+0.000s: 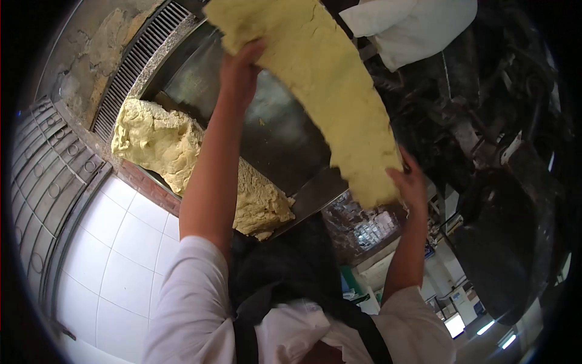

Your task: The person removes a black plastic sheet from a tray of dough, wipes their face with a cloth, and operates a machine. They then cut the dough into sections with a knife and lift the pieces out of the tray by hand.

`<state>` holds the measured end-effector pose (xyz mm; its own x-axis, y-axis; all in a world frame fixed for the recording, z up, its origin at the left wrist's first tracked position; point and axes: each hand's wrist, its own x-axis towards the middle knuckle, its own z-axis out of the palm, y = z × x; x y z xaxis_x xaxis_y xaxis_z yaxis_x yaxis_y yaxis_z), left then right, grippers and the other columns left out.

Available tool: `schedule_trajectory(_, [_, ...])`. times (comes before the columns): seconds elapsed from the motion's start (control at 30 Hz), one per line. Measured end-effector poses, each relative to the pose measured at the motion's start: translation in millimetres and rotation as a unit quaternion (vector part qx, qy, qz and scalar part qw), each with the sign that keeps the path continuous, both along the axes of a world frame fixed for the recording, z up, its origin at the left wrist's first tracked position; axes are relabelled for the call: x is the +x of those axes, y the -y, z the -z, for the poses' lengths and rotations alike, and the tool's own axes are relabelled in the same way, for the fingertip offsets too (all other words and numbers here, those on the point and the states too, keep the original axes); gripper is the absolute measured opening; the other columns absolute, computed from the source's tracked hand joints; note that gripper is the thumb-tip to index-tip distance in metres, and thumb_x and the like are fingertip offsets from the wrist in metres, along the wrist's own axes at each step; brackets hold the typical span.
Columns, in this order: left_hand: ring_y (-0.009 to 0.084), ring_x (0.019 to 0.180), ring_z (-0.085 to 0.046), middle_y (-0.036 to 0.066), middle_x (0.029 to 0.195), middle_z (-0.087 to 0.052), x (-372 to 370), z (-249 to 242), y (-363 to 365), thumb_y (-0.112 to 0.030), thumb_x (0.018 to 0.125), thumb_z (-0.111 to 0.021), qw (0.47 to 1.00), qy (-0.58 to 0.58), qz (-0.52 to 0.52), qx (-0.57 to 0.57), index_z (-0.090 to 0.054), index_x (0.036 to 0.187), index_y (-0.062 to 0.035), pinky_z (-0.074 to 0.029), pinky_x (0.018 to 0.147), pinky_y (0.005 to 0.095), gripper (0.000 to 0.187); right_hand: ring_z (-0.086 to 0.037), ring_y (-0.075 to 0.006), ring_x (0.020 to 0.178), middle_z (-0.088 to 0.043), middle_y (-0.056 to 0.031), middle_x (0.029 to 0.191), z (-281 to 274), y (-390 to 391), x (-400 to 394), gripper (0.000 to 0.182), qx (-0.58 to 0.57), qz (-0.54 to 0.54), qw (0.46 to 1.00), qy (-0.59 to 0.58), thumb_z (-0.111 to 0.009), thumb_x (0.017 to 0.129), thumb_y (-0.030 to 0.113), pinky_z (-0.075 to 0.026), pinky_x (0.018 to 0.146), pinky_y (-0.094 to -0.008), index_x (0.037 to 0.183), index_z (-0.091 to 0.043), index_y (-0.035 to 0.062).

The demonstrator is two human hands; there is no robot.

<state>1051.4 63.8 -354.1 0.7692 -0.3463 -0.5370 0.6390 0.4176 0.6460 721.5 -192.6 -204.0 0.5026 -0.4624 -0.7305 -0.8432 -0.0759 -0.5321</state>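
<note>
A long, thick sheet of yellow dough (321,79) hangs between my two hands, stretching from the top of the view down to the right. My left hand (244,70) is closed on its near edge, toward the upper end. At the lower right end, my right hand (411,182) grips the dough's edge, with the thumb on the near side. The sheet's edges look ragged, and its upper end runs out of view. Beneath it lies a dark metal surface (276,130). A second, rough slab of yellow dough (157,136) rests along that surface's left edge, partly hidden by my left forearm.
Dark machinery (485,139) fills the right side, with a white cloth or sack (418,27) at the top. A slatted metal grille (139,60) borders the upper left. White tiles (115,242) and a metal gate (45,182) show at the left.
</note>
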Motion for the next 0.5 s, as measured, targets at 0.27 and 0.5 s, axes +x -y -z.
schedule_trajectory(0.27, [0.0239, 0.104, -0.061, 0.01, 0.116, -0.065, -1.4, 21.4, 0.9, -0.025, 0.084, -0.074, 0.972, 0.069, 0.097, 0.205, -0.06, 0.12, -0.0022, -0.047, 0.092, 0.0418, 0.045, -0.046, -0.0449, 0.127, -0.05, -0.026, 0.138, 105.7, -21.1, -59.7, 0.047, -0.457, -0.196, 0.865, 0.063, -0.053, 0.097, 0.018, -0.035, 0.108, -0.0511, 0.139, -0.045, -0.0015])
schedule_trajectory(0.5, [0.0246, 0.087, -0.061, 0.009, 0.084, -0.064, -69.3, -46.5, -114.7, -0.012, 0.088, -0.064, 0.852, 0.256, 0.194, 0.413, -0.064, 0.093, -0.003, -0.047, 0.084, 0.0333, 0.01, -0.049, -0.0332, 0.111, -0.044, -0.0206, 0.124, 85.8, -98.2, -151.0, 0.046, -0.413, -0.033, 0.909, 0.032, -0.055, 0.095, 0.018, -0.041, 0.099, -0.0428, 0.131, -0.039, -0.0047])
